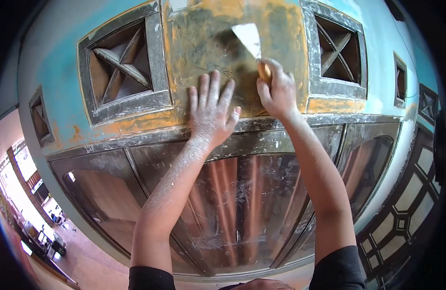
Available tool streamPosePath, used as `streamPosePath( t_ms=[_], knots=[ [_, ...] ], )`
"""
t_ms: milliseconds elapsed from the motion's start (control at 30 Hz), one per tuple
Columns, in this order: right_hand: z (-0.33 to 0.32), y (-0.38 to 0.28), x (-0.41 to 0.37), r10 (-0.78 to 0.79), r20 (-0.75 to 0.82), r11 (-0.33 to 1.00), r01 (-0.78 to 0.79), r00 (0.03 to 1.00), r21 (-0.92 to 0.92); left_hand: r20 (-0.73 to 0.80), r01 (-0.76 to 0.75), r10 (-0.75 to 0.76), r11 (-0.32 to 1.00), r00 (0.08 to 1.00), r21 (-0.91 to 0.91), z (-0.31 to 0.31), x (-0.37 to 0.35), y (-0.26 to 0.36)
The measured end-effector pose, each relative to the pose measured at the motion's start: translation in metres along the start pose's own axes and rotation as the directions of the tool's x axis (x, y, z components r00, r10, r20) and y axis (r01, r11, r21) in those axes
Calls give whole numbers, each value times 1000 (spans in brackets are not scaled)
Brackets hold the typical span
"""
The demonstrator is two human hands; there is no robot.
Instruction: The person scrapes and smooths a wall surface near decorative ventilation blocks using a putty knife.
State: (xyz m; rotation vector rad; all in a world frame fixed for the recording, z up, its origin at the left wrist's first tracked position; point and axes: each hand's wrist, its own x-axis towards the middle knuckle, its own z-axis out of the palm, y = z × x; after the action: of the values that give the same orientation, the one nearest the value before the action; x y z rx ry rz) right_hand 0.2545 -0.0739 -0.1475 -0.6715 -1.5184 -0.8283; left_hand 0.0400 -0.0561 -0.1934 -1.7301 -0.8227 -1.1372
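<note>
My right hand (280,91) is closed around the wooden handle of a putty knife (248,39), its pale, broad blade pointing up and left. The blade lies over a scraped wall patch (196,41), where dark grey and orange-yellow show through between the two vents. Below and left of the blade, my left hand (212,107) lies flat with fingers spread on the lower part of this patch. It is empty. White dust covers both hands and forearms.
A square vent with crossed bars (121,67) flanks the patch on the left, another vent (338,50) on the right. Below runs a wide window (242,208) with dark frames and curtains behind. Turquoise paint (63,96) surrounds the vents. A panelled door (402,217) stands at right.
</note>
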Motion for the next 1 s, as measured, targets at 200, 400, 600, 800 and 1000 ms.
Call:
streamPosePath(
  t_ms=[200, 400, 600, 800, 1000],
  knots=[
    [4, -39, -42, 70, 161, 961, -109, 985, 253, 10, 82, -94, 804, 995, -588, -9, 19, 29],
    [15, -56, -57, 120, 165, 765, -197, 979, 613, 153, 294, -280, 579, 948, -761, -21, 23, 31],
    [-24, -33, -21, -240, 221, 969, 247, 946, -6, 150, 356, -337, 926, 929, -124, -83, 37, -5],
    [-31, 34, 45, -72, -64, 940, 47, 995, -338, 201, 336, -364, 928, 909, 163, -99, 58, -52],
    [-10, 52, 43, -111, -96, 890, 56, 989, -452, 252, 384, -412, 910, 876, 154, -85, 110, -68]
  ],
)
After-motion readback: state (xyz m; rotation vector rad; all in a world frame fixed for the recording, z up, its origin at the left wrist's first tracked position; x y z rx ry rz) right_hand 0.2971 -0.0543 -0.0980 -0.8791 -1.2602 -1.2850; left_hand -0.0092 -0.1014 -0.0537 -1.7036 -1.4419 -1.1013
